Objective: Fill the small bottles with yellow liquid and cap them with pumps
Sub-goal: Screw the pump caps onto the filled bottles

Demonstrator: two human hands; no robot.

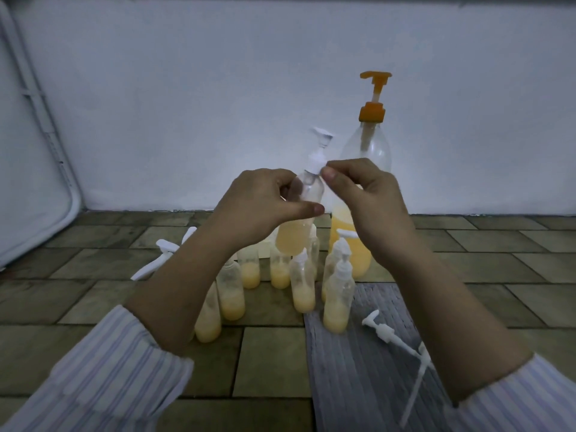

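My left hand (265, 204) grips a small clear bottle (296, 235), tilted and held in the air, its lower part filled with yellow liquid. My right hand (364, 194) pinches the collar of the white pump (319, 151) sitting on that bottle's neck. Behind them stands a large clear bottle (355, 244) with an orange pump (374, 92), yellow liquid in its lower part. Below my hands, several small bottles (304, 285) with yellow liquid stand on the floor, some with white pumps, some uncapped.
Loose white pumps lie on the tiled floor at the left (162, 254) and on the grey mat (352, 369) at the right (386, 333). A white wall (218, 88) rises close behind the bottles. A white folded frame (40, 135) leans at the left.
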